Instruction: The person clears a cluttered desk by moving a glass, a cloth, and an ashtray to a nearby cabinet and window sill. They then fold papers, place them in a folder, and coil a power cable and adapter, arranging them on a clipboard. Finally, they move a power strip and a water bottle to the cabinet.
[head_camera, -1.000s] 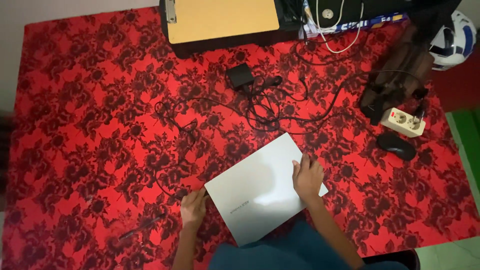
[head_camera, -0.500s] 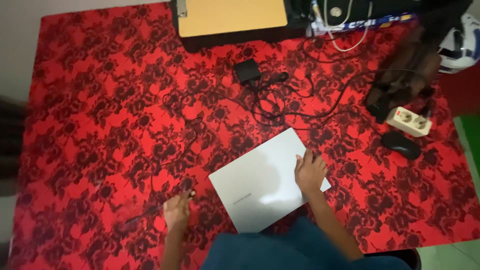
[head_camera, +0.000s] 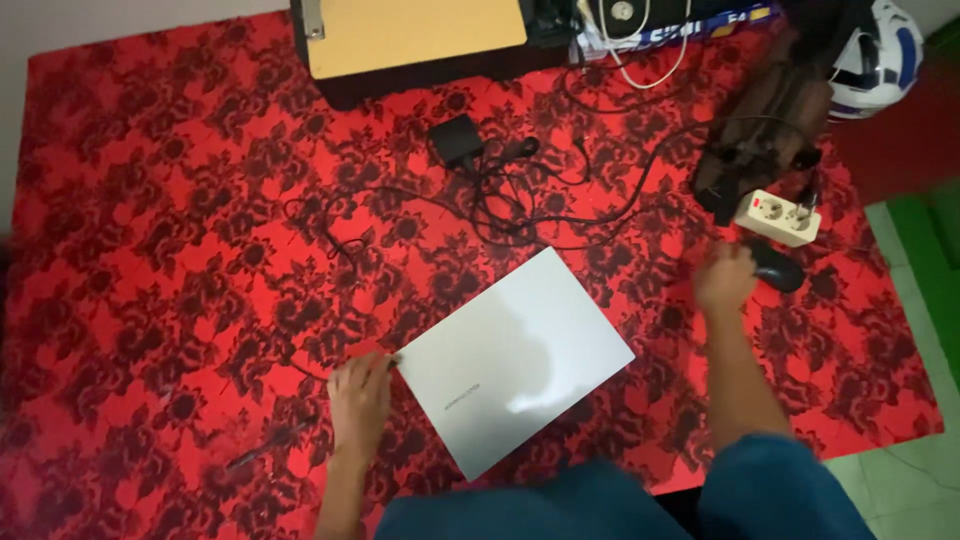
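Red floral carpet (head_camera: 150, 200) is bearing a stiff, slippery-looking closed silver laptop (head_camera: 515, 355), best gripped by its edges, left hand (head_camera: 360, 400) loosely open touching its corner while right hand (head_camera: 725, 278), grip unclear, is reaching beside a black mouse (head_camera: 778, 270).

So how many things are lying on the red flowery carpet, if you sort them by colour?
Silver: 1, the closed laptop
Black: 3, the mouse, the charger brick, the pen
White: 1, the power strip
Brown: 1, the bag
Total: 6

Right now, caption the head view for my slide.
Left hand at closed silver laptop's corner; right hand reaching black computer mouse.
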